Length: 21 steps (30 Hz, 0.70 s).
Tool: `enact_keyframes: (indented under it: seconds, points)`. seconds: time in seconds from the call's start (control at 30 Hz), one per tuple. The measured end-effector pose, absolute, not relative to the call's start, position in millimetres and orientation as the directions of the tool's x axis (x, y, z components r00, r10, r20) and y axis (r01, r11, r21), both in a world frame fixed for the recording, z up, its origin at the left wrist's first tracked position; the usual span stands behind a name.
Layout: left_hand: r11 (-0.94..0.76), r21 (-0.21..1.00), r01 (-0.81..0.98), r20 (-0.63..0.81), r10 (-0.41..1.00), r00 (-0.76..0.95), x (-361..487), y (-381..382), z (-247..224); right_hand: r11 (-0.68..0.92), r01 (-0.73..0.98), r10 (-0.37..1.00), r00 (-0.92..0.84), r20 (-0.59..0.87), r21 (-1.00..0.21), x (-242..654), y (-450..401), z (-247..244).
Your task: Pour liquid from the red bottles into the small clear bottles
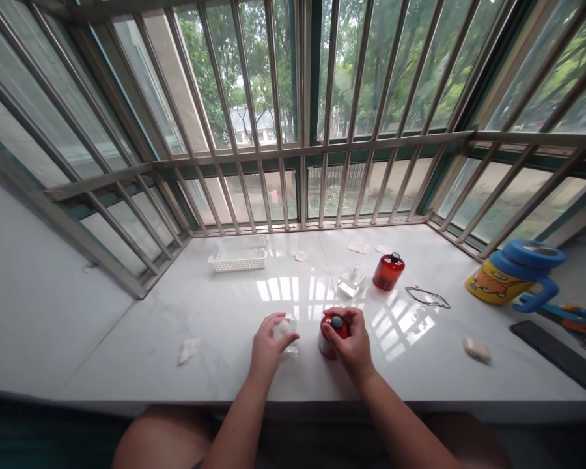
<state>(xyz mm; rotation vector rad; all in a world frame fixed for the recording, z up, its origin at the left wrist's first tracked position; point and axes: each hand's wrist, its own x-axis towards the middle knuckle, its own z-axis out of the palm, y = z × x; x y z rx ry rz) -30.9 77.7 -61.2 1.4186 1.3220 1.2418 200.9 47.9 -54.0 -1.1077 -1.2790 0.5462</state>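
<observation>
My left hand (267, 345) is curled around a small clear glass or plastic piece (289, 327) at the front middle of the white tabletop. Its thumb and fingers rest on either side of the piece, whose lower edge shows beneath the thumb. Just to the right, my right hand (355, 342) grips a red translucent bottle (327, 345) by its shoulder, close to its dark round cap. That bottle is upright on the table. Farther back stand a second red bottle (389, 275) with a dark cap and a clear square block (351, 281).
A white perforated basket (238, 262) sits at the back left. To the right are a thin dark cord loop (427, 298), a blue-and-yellow mug (502, 277), a beige lump (476, 350) and a flat black slab (559, 355). A crumpled whitish wrapper (188, 352) lies front left. Metal bars (300, 151) border the back.
</observation>
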Motion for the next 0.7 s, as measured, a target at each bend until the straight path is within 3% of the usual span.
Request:
enact_keyframes:
  seconds: [0.2, 0.4, 0.6, 0.7]
  points:
    - [-0.088, 0.993, 0.084, 0.093, 0.994, -0.058, -30.1, 76.1, -62.8, 0.419, 0.254, 0.855, 0.214, 0.473, -0.872, 200.9, 47.4, -54.0]
    - [-0.133, 0.968, 0.212, 0.142, 0.989, -0.029, -31.2, 78.4, -62.9, 0.409, 0.203, 0.848, 0.276, 0.453, -0.890, 199.5, 47.6, -52.4]
    - [-0.083, 0.993, 0.083, 0.089, 0.994, -0.067, -27.3, 76.7, -63.5, 0.416, 0.214, 0.848, 0.261, 0.462, -0.884, 198.1, 46.3, -47.8]
    - [-0.102, 0.979, 0.177, 0.112, 0.993, -0.049, -27.6, 77.0, -61.5, 0.413, 0.205, 0.840, 0.289, 0.458, -0.887, 197.7, 46.1, -46.5]
